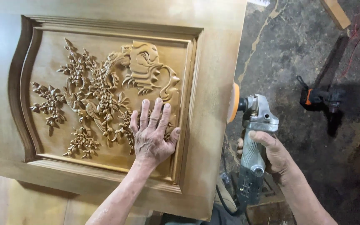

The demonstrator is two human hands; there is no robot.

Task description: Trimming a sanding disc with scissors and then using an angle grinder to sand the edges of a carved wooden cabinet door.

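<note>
A carved wooden door panel (213, 83) fills the left and middle of the head view, with raised flowers and a bird in its sunken field. My left hand (153, 133) lies flat on the carving's lower right part, fingers spread. My right hand (271, 152) grips the grey body of an angle grinder (253, 141). The grinder's orange sanding disc (233, 103) is pressed against the panel's right edge. A dark cord runs down from the grinder's tail.
A dusty concrete floor (305, 50) lies to the right of the panel. A black and orange tool (319, 98) rests on it at right. A wooden strip (335, 12) shows at the top right corner.
</note>
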